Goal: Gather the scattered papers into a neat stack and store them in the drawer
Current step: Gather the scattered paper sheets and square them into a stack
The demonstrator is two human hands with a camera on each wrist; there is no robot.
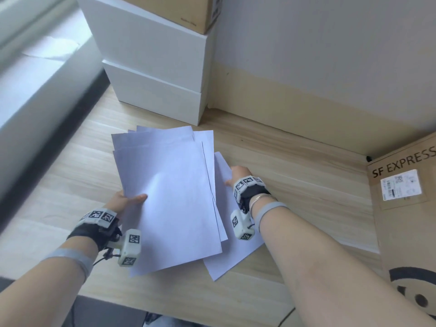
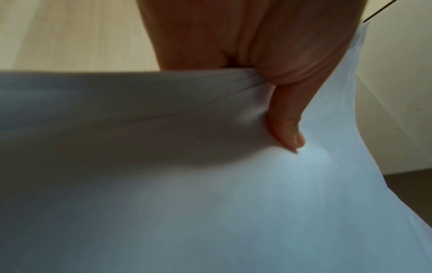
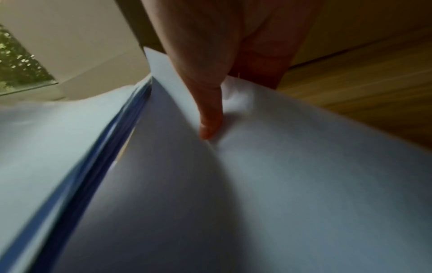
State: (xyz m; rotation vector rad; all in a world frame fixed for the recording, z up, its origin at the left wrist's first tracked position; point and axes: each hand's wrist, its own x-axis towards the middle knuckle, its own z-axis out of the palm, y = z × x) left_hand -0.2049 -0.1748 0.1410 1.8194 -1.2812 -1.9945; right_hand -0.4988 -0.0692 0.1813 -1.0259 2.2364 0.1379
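Observation:
A loose, fanned stack of white papers (image 1: 169,185) is held a little above the wooden desk (image 1: 295,175). My left hand (image 1: 128,200) pinches the stack's left edge, thumb on top; the left wrist view shows the thumb (image 2: 285,129) pressing into the papers (image 2: 210,203). My right hand (image 1: 237,174) holds one sheet (image 1: 232,246) at the stack's right side, its lower corner lying on the desk. In the right wrist view the thumb (image 3: 210,118) pinches this sheet (image 3: 304,184) beside the stack's layered edges (image 3: 112,147). The white drawer unit (image 1: 153,86) stands behind, its drawers closed.
A cardboard box (image 1: 188,10) sits on top of the drawer unit. A large SF EXPRESS carton (image 1: 405,208) stands at the desk's right. A wall runs along the back, and a window ledge (image 1: 35,74) lies to the left.

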